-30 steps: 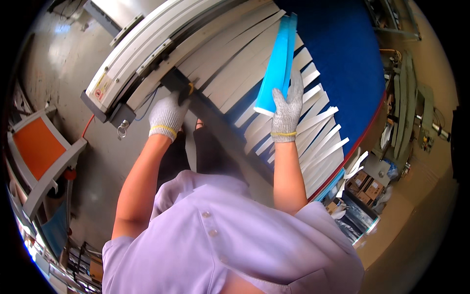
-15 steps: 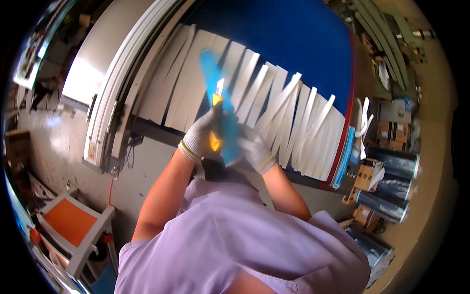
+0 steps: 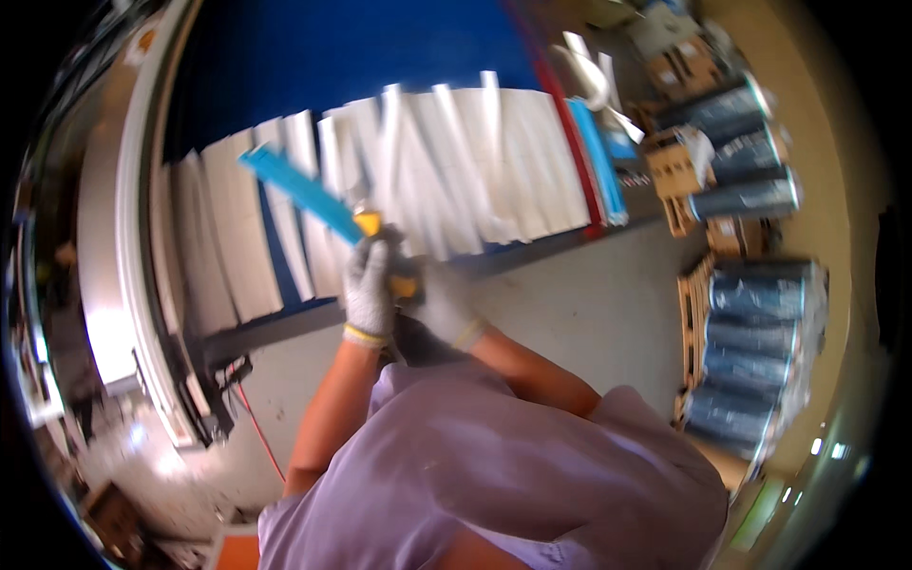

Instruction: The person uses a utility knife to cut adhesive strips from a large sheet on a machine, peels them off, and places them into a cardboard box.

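My left hand [image 3: 369,290], in a white knit glove with a yellow cuff edge, is closed over the near end of a flat bright-blue strip [image 3: 304,196]. It also grips a yellow and dark utility knife [image 3: 368,224], whose blade end points away from me. The strip slants up to the left over the table. Close beside the knife's rear end is my right hand [image 3: 445,302], gloved too; motion smears its fingers, so its grip cannot be made out. Beneath and beyond lie several long white strips [image 3: 532,161], side by side with some crossing, on a blue table surface [image 3: 361,47].
A white rail [image 3: 142,237] borders the table at left; a red edge band [image 3: 570,142] runs along its right. Blue strips [image 3: 598,161] lie beyond that band. Wrapped dark rolls [image 3: 755,313] and cardboard boxes [image 3: 679,161] stand at right. A red cord [image 3: 258,432] hangs at lower left.
The view has swung to the right, showing more rolls. The blue strip, earlier upright between both hands, now slants up left from my left hand. My right hand has moved closer to the left.
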### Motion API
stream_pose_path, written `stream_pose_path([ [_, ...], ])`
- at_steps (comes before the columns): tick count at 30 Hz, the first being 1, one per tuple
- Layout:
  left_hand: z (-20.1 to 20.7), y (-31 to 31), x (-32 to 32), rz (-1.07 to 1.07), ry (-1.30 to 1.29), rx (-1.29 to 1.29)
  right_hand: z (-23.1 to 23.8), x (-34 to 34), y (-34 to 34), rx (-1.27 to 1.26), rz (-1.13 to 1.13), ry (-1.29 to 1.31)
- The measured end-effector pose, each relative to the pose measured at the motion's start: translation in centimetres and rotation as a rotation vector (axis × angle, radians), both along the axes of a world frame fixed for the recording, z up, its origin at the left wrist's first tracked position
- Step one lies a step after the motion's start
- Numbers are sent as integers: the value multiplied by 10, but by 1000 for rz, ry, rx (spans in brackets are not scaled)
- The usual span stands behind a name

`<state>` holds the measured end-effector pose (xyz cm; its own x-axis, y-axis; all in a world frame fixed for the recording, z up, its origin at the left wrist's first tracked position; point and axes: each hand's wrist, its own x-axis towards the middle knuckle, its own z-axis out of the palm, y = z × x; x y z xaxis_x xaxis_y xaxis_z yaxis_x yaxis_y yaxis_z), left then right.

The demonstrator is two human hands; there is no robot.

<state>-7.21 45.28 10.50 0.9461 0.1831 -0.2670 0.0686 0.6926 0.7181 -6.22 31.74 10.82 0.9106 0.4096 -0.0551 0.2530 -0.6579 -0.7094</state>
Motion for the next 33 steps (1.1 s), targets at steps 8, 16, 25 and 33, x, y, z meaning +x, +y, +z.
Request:
stream_pose_path([
  [8,28,-71,34,-131,-213,133,24,32,-95,124,-118,-315],
  [16,10,-187,119,-263,-172,108,15,187,-328,262,-367,-817],
  [25,-29,-309,148,-121,186,301,-106,287,-557,-318,-673,-24],
  [33,-39,-335,120,15,374,324,-164,290,-597,-406,-435,-262],
])
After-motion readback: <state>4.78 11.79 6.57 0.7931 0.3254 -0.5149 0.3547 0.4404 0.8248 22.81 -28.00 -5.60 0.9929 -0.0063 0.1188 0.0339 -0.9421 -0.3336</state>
